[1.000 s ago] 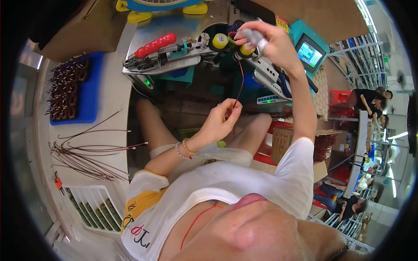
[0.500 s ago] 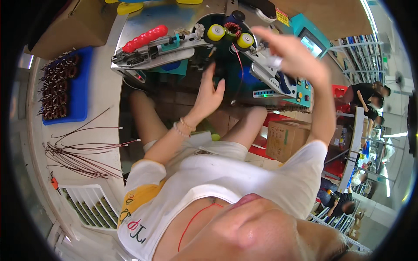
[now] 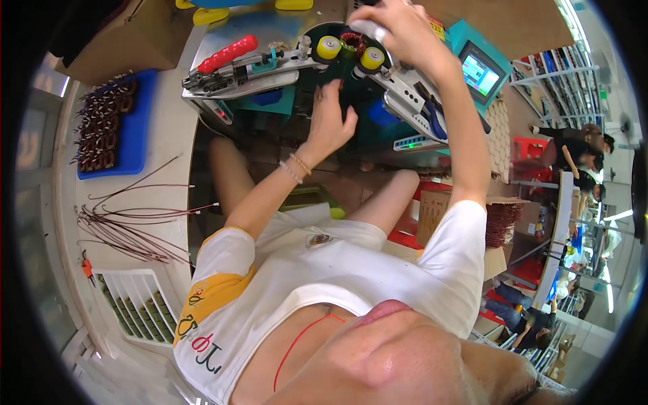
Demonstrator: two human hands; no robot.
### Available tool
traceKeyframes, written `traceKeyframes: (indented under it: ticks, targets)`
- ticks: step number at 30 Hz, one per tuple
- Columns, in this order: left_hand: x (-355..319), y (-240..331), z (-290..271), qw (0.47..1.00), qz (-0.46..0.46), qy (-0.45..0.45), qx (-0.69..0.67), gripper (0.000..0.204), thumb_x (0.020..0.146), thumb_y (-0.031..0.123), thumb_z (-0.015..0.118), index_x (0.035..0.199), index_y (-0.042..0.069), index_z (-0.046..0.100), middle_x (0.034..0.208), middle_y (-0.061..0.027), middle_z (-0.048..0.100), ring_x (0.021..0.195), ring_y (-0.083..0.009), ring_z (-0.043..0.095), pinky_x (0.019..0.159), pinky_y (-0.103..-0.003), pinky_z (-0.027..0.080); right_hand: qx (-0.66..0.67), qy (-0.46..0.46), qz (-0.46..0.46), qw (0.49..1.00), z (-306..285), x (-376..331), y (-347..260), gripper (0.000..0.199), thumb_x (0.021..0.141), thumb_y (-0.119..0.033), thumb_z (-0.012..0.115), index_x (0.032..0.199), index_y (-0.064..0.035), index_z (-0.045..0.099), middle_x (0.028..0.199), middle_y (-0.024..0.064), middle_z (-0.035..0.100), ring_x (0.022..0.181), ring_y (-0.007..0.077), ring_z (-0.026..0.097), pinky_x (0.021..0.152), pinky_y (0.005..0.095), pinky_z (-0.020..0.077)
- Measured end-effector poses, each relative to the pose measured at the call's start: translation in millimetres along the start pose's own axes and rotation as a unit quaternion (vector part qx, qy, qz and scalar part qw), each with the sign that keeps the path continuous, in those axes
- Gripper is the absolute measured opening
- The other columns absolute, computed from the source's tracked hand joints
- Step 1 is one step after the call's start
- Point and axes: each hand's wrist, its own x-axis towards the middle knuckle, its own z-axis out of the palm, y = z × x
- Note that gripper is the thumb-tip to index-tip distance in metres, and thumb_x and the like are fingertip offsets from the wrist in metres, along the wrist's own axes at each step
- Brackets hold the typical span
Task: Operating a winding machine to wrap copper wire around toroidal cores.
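Observation:
A ring-shaped coil of copper-red wire (image 3: pixel 352 44) sits in the winding machine, between a left yellow roller (image 3: pixel 329 47) and a right yellow roller (image 3: pixel 372 59). My right hand (image 3: pixel 403 34) reaches over the far side of the coil, with white wrapping on one finger. Its fingers are bent, and whatever they grip is hidden beneath them. Below the rollers, my left hand (image 3: pixel 329 123) hangs in front of the machine, thumb apart from the fingers. Nothing shows in it.
Left of the machine is a red-handled clamp arm (image 3: pixel 229 54). A blue tray (image 3: pixel 138 128) of wound coils, loose cut wires (image 3: pixel 128 233) and a white rack (image 3: pixel 138 304) lie on the left bench. At right stand a screen (image 3: pixel 479 73) and cartons (image 3: pixel 432 216).
My right hand has moved left and away from me, over the coil's far side. My left hand has shifted slightly to the right. The pink wire below the coil is no longer visible.

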Motion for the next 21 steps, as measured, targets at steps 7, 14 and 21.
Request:
traceKeyframes:
  ticks: [7,14,21]
  targets:
    - [22,114,-63,0.788,-0.377,-0.04,-0.485,0.053,0.086,0.001,0.059,0.138,-0.004,0.045,0.126,-0.0097,0.055,0.118,-0.0169,0.05,0.104,-0.03,0.041,0.206,-0.188,0.035,0.96,36,33,60,0.025,0.093,-0.027,0.064,0.117,-0.0233,0.072,0.139,0.0108,0.053,0.134,0.0316,0.045,0.114,0.0445,0.032]
    - [2,93,-64,0.833,-0.313,-0.058,-0.453,0.053,0.092,-0.002,0.052,0.144,-0.003,0.042,0.139,-0.0116,0.053,0.13,-0.0177,0.049,0.109,-0.029,0.038,0.274,-0.321,0.072,0.904,39,52,65,0.04,0.09,-0.027,0.069,0.129,-0.0193,0.067,0.158,0.0126,0.035,0.152,0.0256,0.017,0.12,0.0403,0.0216]
    - [-17,3,-36,0.89,-0.26,-0.051,-0.372,0.041,0.099,0.004,0.048,0.14,0.002,0.052,0.132,-0.0112,0.062,0.121,-0.0216,0.058,0.104,-0.034,0.043,0.033,-0.29,-0.039,0.956,-4,59,71,0.064,0.078,-0.034,0.079,0.136,-0.0164,0.06,0.151,0.0151,0.041,0.13,0.0328,0.051,0.103,0.0391,0.0458]
